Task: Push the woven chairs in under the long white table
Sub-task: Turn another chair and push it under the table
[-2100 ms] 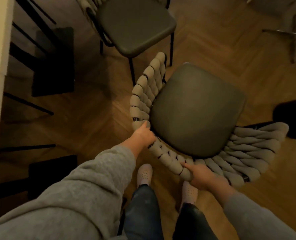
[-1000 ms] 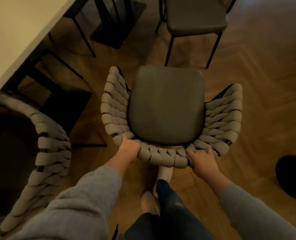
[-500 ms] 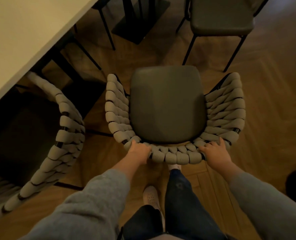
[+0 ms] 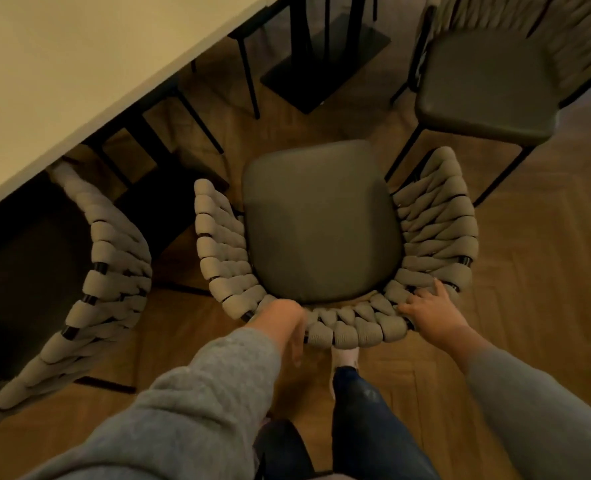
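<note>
A woven chair (image 4: 321, 223) with a dark seat cushion and thick grey braided back stands on the wood floor right in front of me, its seat facing away. My left hand (image 4: 282, 323) wraps over the left rear of its woven back. My right hand (image 4: 429, 311) lies on the right rear of the back, fingers over the weave. The long white table (image 4: 79, 64) runs across the upper left, and the chair's seat is outside its edge. A second woven chair (image 4: 114, 271) sits at the left, its seat under the table.
A third chair (image 4: 488, 84) with a dark seat stands at the upper right, close to the held chair's right arm. The table's black base plate (image 4: 325, 64) and thin black legs (image 4: 245, 77) are beneath the tabletop. My feet are just behind the chair.
The held chair has been swung round from angled to facing away from me and brought nearer the table. The table edge and the tucked-in chair at the left have come into view.
</note>
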Tool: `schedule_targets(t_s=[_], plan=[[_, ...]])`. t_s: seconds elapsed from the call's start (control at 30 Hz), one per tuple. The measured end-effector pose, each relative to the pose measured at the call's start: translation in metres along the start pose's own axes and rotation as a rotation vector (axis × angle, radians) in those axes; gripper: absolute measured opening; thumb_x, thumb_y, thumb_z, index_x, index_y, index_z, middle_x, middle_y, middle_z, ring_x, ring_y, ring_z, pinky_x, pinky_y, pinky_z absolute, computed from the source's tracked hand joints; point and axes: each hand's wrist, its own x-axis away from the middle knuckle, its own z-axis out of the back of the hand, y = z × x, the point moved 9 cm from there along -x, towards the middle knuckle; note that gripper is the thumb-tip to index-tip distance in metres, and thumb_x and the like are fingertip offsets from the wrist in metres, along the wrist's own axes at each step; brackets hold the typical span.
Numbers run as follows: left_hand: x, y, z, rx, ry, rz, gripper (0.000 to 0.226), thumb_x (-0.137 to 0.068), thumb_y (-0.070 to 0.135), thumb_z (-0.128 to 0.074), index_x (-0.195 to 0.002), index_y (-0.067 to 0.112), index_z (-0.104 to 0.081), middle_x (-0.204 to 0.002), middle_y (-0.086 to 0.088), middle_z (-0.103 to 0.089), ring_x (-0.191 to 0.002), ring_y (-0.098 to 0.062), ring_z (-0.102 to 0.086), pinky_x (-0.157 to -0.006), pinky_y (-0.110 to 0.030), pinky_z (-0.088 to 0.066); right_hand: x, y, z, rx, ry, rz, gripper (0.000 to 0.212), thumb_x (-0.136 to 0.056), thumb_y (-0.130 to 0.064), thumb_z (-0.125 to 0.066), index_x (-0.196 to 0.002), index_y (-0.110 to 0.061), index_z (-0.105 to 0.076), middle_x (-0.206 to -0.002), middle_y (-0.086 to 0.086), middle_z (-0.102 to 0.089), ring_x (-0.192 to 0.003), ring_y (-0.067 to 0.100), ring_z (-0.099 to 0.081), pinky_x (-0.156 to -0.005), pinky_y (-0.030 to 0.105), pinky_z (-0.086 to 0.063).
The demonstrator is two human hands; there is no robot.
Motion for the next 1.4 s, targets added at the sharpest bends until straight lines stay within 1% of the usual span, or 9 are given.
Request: schedule_targets(t_s=[0.17, 0.33, 0.47, 0.63, 0.77, 0.9, 1.23, 1.3, 1.4], plan=[[-0.008, -0.001, 0.033, 0.053, -0.07, 0.004, 0.08, -0.08, 0.054, -0.069, -0.145, 0.021, -0.037, -0.122, -0.005, -0.046, -0.121, -0.031, -0.047, -0.104, -0.045, -0.04, -0.046, 0.036, 0.031, 0.078, 0.002, 0.116, 0.041, -0.097, -0.022, -0.048, -0.136, -0.035, -0.048, -0.131, -0.001, -0.054, -0.129, 0.027, -0.044, -0.116, 0.061, -0.003], [-0.009, -0.018, 0.051, 0.377, 0.096, 0.029, 0.08, -0.086, 0.033, -0.068, -0.153, 0.016, -0.026, -0.153, -0.007, -0.03, -0.138, -0.03, -0.035, -0.112, -0.038, -0.033, -0.086, 0.056, 0.065, 0.142, 0.003, 0.188, 0.043, -0.096, -0.018, -0.049, -0.136, -0.036, -0.047, -0.131, -0.004, -0.056, -0.127, 0.024, -0.047, -0.116, 0.059, -0.006], [0.004, -0.039, 0.08, 0.406, 0.32, 0.002, 0.079, -0.086, 0.042, -0.064, -0.151, 0.02, -0.025, -0.153, -0.007, -0.028, -0.14, -0.03, -0.029, -0.116, -0.041, -0.025, -0.119, 0.069, 0.096, 0.187, 0.007, 0.237, 0.044, -0.098, -0.018, -0.048, -0.137, -0.037, -0.046, -0.129, -0.006, -0.057, -0.125, 0.022, -0.048, -0.117, 0.058, -0.006], [-0.001, -0.059, 0.103, 0.507, 0.335, -0.1, 0.065, -0.089, 0.028, -0.066, -0.146, 0.021, -0.034, -0.145, -0.009, -0.041, -0.131, -0.029, -0.043, -0.109, -0.04, -0.034, -0.156, 0.075, 0.131, 0.242, -0.001, 0.277, 0.046, -0.098, -0.017, -0.048, -0.139, -0.037, -0.044, -0.132, -0.006, -0.055, -0.129, 0.022, -0.046, -0.118, 0.058, -0.003], [-0.013, -0.08, 0.112, 0.536, 0.349, -0.107, 0.072, -0.085, 0.031, -0.07, -0.147, 0.022, -0.034, -0.142, -0.009, -0.048, -0.127, -0.029, -0.049, -0.102, -0.04, -0.041, -0.187, 0.079, 0.155, 0.264, 0.007, 0.316, 0.046, -0.098, -0.017, -0.048, -0.138, -0.038, -0.044, -0.131, -0.008, -0.055, -0.129, 0.02, -0.045, -0.119, 0.058, -0.001], [-0.019, -0.103, 0.125, 0.535, 0.439, -0.079, 0.059, -0.088, 0.039, -0.063, -0.14, 0.022, -0.041, -0.133, -0.009, -0.055, -0.118, -0.029, -0.055, -0.093, -0.037, -0.045, -0.215, 0.079, 0.177, 0.292, 0.013, 0.345, 0.046, -0.096, -0.018, -0.05, -0.137, -0.039, -0.046, -0.131, -0.009, -0.056, -0.127, 0.02, -0.047, -0.118, 0.058, -0.001], [-0.017, -0.1, 0.146, 0.466, 0.476, 0.024, 0.053, -0.095, 0.034, -0.054, -0.144, 0.02, -0.039, -0.129, -0.011, -0.057, -0.115, -0.03, -0.056, -0.092, -0.039, -0.046, -0.239, 0.092, 0.188, 0.373, -0.02, 0.511, 0.047, -0.093, -0.022, -0.052, -0.137, -0.038, -0.047, -0.134, -0.007, -0.054, -0.136, 0.021, -0.039, -0.117, 0.062, 0.0], [-0.013, -0.098, 0.147, 0.479, 0.456, 0.061, 0.051, -0.095, 0.034, -0.055, -0.143, 0.019, -0.042, -0.128, -0.012, -0.057, -0.115, -0.03, -0.056, -0.092, -0.039, -0.045, -0.24, 0.093, 0.191, 0.382, -0.029, 0.549, 0.042, -0.093, -0.025, -0.049, -0.133, -0.038, -0.049, -0.128, -0.007, -0.058, -0.13, 0.02, -0.045, -0.117, 0.06, -0.007], [-0.008, -0.09, 0.15, 0.486, 0.434, 0.116, 0.039, -0.096, 0.027, -0.055, -0.133, 0.015, -0.049, -0.122, -0.011, -0.059, -0.111, -0.029, -0.058, -0.085, -0.036, -0.043, -0.236, 0.096, 0.194, 0.382, -0.019, 0.592, 0.036, -0.093, -0.033, -0.047, -0.127, -0.043, -0.05, -0.12, -0.011, -0.06, -0.115, 0.018, -0.053, -0.105, 0.045, -0.032]])
